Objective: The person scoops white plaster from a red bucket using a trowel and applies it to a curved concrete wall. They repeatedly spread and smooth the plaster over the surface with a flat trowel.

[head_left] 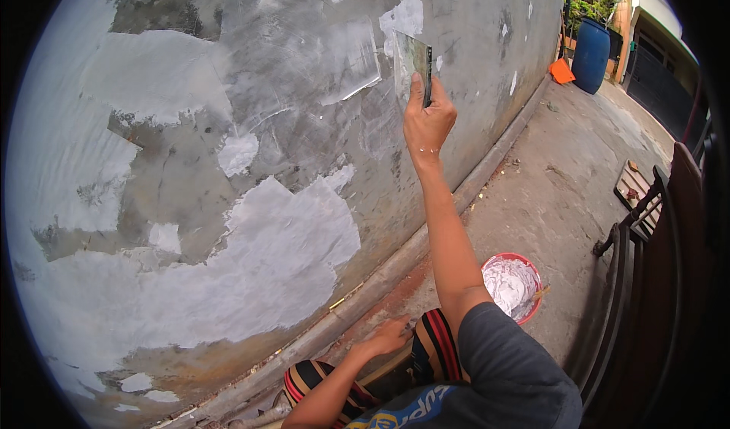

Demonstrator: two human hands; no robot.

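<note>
My right hand (430,119) is raised to the wall, its fingers and thumb closed round a flat rectangular putty scraper (412,68) with a dark edge. The scraper stands upright close to the grey wall (304,132); whether its blade touches the surface I cannot tell. White putty patches (266,254) cover much of the wall's left and lower parts. Low down, my left hand (391,334) lies by my striped knee with its fingers stretched out, and nothing shows in it. A red bucket (540,288) of white putty (511,283) stands on the ground to my right, beside my elbow.
A raised concrete kerb (487,170) runs along the wall's foot. On the right a dark wooden bench (620,300) stands near a slatted wooden piece (637,193). Farther off are a blue barrel (591,56) and an orange object (562,71) against the wall.
</note>
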